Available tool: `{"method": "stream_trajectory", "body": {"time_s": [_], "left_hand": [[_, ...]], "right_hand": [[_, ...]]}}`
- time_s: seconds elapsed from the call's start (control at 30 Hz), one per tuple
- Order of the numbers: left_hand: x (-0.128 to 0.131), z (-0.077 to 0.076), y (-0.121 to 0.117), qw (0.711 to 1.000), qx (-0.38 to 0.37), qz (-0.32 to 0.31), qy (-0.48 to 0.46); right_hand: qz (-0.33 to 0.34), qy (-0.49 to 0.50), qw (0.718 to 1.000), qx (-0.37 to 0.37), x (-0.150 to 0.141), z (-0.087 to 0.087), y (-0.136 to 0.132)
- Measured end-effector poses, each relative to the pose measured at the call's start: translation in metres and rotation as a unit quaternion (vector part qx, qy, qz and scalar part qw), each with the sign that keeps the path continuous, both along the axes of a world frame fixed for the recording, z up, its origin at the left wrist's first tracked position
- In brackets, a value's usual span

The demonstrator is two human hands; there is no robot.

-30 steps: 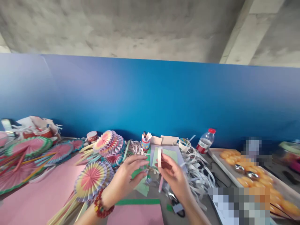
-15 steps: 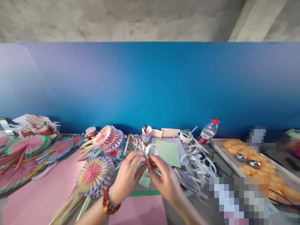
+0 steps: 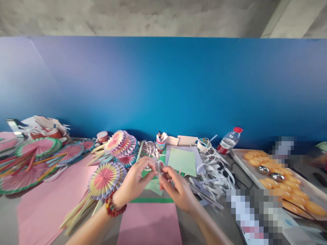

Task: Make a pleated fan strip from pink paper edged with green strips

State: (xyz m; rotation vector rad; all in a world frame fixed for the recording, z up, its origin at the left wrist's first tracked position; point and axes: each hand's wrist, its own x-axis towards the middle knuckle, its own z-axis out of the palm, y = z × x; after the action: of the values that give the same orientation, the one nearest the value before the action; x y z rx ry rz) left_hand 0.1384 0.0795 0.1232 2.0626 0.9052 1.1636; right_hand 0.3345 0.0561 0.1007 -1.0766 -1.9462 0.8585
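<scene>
Over the middle of the table, my left hand [image 3: 139, 175] and my right hand [image 3: 177, 187] meet at the fingertips. Both pinch a narrow white strip [image 3: 158, 168], partly hidden by the fingers. A beaded red bracelet [image 3: 114, 207] circles my left wrist. Below the hands lie a pink paper sheet [image 3: 150, 224] and a green strip [image 3: 153, 200] along its far edge. Beyond them are pale green sheets [image 3: 182, 160]. Left of my left hand rests a pleated paper fan [image 3: 103, 180] with pale stick-like handles. A tangle of white strips [image 3: 217, 173] lies right of my right hand.
More pleated fans [image 3: 38, 148] cover the left side, near a large pink sheet [image 3: 51, 200]. A pen cup [image 3: 160, 144], a red-capped bottle [image 3: 230, 141] and a white tape-like roll cup [image 3: 203, 145] stand at the back. On the right is a tray of orange rounded pieces [image 3: 283, 187]. A blue panel [image 3: 163, 85] rises behind.
The white loop that stood up between my hands no longer shows; only a short piece is visible at the fingertips. My hands stay together, and the view has shifted slightly.
</scene>
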Motion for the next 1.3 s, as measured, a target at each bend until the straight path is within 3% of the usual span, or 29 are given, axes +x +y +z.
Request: {"method": "stream_trajectory", "body": {"time_s": [0.23,0.37,0.53,0.73,0.93,1.3], "left_hand": [[-0.035,0.003,-0.012,0.992,-0.119,0.027,-0.015],[-0.050,-0.018,-0.028,0.976,-0.214,0.028,-0.032],[-0.064,-0.053,-0.050,0.964,-0.258,0.052,-0.037],[-0.079,-0.076,-0.070,0.960,-0.250,0.120,0.034],[-0.076,-0.092,-0.088,0.952,-0.226,0.180,0.104],[-0.076,-0.106,-0.090,0.952,-0.196,0.192,0.137]], "right_hand": [[0.016,-0.069,0.997,-0.024,0.017,0.009,-0.014],[0.017,-0.141,0.989,-0.035,0.022,0.008,-0.026],[-0.015,-0.231,0.973,0.005,0.031,-0.010,-0.041],[-0.031,-0.282,0.959,0.027,0.048,-0.030,-0.055],[-0.062,-0.277,0.958,0.051,0.053,-0.051,-0.070],[-0.004,-0.247,0.967,-0.064,0.065,-0.051,-0.068]]}}
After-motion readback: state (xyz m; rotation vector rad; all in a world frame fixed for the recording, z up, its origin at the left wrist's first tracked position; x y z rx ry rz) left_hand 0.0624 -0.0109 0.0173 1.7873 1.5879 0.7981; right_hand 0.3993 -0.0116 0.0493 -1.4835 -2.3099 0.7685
